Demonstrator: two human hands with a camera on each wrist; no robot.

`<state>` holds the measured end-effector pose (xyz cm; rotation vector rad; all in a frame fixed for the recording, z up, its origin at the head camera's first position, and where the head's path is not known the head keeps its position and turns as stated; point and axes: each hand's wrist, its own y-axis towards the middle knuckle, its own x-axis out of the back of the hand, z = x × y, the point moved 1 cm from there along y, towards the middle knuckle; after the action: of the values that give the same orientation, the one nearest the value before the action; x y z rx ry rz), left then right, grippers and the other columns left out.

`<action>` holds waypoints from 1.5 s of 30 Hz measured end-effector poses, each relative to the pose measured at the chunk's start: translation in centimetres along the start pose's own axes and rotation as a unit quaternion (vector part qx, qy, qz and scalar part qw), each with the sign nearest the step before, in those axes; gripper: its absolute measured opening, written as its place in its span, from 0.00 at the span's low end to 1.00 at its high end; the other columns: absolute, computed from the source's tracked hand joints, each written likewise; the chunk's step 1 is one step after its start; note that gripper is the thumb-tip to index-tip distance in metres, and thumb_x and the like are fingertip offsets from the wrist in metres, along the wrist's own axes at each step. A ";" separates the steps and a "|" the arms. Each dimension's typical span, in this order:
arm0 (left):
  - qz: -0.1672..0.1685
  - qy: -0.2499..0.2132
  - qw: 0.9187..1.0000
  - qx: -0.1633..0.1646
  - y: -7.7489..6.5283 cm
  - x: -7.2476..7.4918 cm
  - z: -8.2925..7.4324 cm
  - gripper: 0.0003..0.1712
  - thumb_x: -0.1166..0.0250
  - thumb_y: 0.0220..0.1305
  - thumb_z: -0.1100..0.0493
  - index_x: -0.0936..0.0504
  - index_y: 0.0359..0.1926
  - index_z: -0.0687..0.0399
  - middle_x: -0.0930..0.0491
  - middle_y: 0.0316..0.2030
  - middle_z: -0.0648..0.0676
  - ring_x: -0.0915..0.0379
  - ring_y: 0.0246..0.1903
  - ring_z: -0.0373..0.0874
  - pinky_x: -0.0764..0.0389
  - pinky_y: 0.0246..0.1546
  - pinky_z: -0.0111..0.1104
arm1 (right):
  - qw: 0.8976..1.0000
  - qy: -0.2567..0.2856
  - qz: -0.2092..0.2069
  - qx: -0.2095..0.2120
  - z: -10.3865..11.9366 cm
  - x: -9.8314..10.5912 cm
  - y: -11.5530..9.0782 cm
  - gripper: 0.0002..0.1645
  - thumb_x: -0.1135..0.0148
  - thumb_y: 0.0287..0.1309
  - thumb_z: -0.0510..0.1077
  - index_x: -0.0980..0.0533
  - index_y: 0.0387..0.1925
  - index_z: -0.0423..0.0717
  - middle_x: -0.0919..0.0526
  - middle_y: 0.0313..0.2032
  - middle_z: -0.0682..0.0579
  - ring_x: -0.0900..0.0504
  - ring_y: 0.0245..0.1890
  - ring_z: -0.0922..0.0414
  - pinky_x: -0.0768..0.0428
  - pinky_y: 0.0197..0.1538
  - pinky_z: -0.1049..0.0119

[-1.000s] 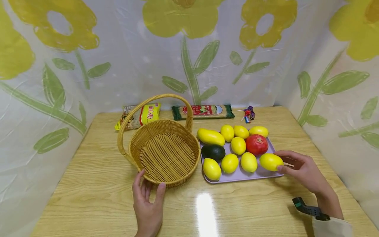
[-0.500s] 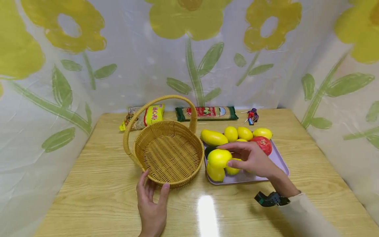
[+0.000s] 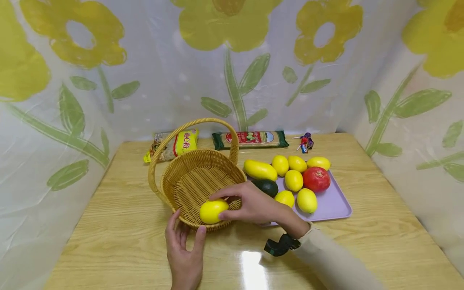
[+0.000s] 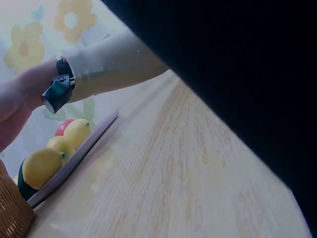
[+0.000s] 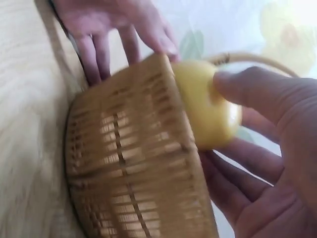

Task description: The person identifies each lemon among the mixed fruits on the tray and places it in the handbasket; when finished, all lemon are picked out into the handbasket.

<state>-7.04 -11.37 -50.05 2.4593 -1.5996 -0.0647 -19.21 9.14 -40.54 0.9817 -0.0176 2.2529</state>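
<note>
My right hand [image 3: 250, 203] pinches a yellow lemon [image 3: 214, 211] between thumb and fingers, over the near inside edge of the round wicker basket [image 3: 168, 173]. In the right wrist view the lemon [image 5: 205, 106] stands partly above the basket rim [image 5: 181, 114]. My left hand [image 3: 185, 251] rests against the basket's near side, fingers fairly straight, thumb tip at the rim. To the right lies a lilac tray [image 3: 337, 203] with several lemons [image 3: 307, 200], a long yellow mango [image 3: 260, 170], a dark green avocado [image 3: 266, 187] and a red pomegranate [image 3: 316, 179]. My right hand and forearm cover the tray's near left corner.
Along the back of the wooden table [image 3: 119, 209] lie a yellow pasta bag [image 3: 185, 141], a green and red noodle pack [image 3: 250, 139] and some wrapped lollipops [image 3: 305, 143]. The basket's tall handle [image 3: 203, 121] arches over it. A flower-printed curtain [image 3: 156, 72] encloses the table.
My right hand has carried the lemon left from the tray's near right corner, across the tray, to the basket. My left hand has stayed at the basket's near side.
</note>
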 end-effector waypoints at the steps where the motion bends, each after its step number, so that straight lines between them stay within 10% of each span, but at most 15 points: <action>1: 0.000 0.000 1.000 -0.003 0.0 0.0 0.0 0.45 0.28 0.76 0.61 0.44 0.84 0.55 0.43 0.82 0.57 0.42 0.81 0.64 0.35 0.76 0.16 | 1.000 0.002 0.004 0.001 0.1 -0.2 0.3 0.28 0.23 0.70 0.48 0.17 0.69 0.53 0.13 0.66 0.57 0.14 0.63 0.61 0.11 0.66 0.60; 8: -0.004 -0.003 1.000 -0.011 0.2 -0.1 0.1 0.46 0.28 0.76 0.63 0.43 0.84 0.55 0.43 0.82 0.58 0.41 0.81 0.64 0.34 0.77 0.17 | 1.000 0.027 -0.006 -0.010 -0.4 1.4 -0.4 0.30 0.23 0.70 0.49 0.18 0.70 0.55 0.13 0.66 0.58 0.15 0.67 0.58 0.14 0.71 0.58; 14: 0.005 -0.005 1.000 0.010 0.3 -0.2 -0.1 0.46 0.28 0.76 0.60 0.43 0.85 0.51 0.43 0.82 0.57 0.43 0.82 0.63 0.36 0.76 0.15 | 0.990 0.100 -0.084 -0.049 -2.6 7.7 -4.9 0.29 0.24 0.69 0.38 0.18 0.70 0.46 0.14 0.67 0.48 0.15 0.67 0.48 0.15 0.72 0.52; 21: 0.011 -0.002 0.999 0.043 0.1 0.3 -0.5 0.47 0.27 0.76 0.57 0.43 0.85 0.44 0.44 0.82 0.57 0.44 0.82 0.64 0.34 0.74 0.14 | 0.967 0.077 -0.231 -0.073 -6.4 15.1 -11.7 0.26 0.32 0.69 0.27 0.19 0.67 0.32 0.12 0.65 0.47 0.13 0.64 0.59 0.14 0.66 0.72; 28: -0.003 -0.005 0.999 0.042 0.0 0.5 -0.6 0.47 0.26 0.75 0.60 0.42 0.85 0.45 0.42 0.81 0.57 0.42 0.81 0.65 0.33 0.73 0.13 | 0.939 0.063 -0.301 -0.153 -9.9 18.2 -17.0 0.25 0.33 0.74 0.32 0.21 0.69 0.32 0.11 0.62 0.54 0.12 0.59 0.66 0.12 0.59 0.76; 36: -0.004 -0.017 0.999 0.029 0.1 0.2 -0.5 0.47 0.27 0.75 0.61 0.43 0.85 0.50 0.43 0.81 0.57 0.42 0.81 0.65 0.32 0.74 0.14 | 0.918 0.007 -0.292 -0.269 -14.3 18.2 -19.0 0.29 0.29 0.75 0.45 0.21 0.72 0.40 0.12 0.63 0.55 0.13 0.56 0.69 0.16 0.56 0.84; 45: -0.010 -0.020 0.999 0.038 0.1 0.0 -0.5 0.46 0.26 0.74 0.62 0.40 0.84 0.48 0.41 0.80 0.58 0.40 0.80 0.65 0.31 0.70 0.12 | 0.921 -0.064 -0.223 -0.312 -17.0 17.2 -19.0 0.31 0.31 0.74 0.36 0.24 0.75 0.40 0.20 0.70 0.32 0.18 0.67 0.31 0.20 0.56 0.87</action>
<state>-7.02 -11.30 -49.53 2.5480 -1.6220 -0.0564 -27.51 38.27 -46.00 0.6882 -0.4903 1.5988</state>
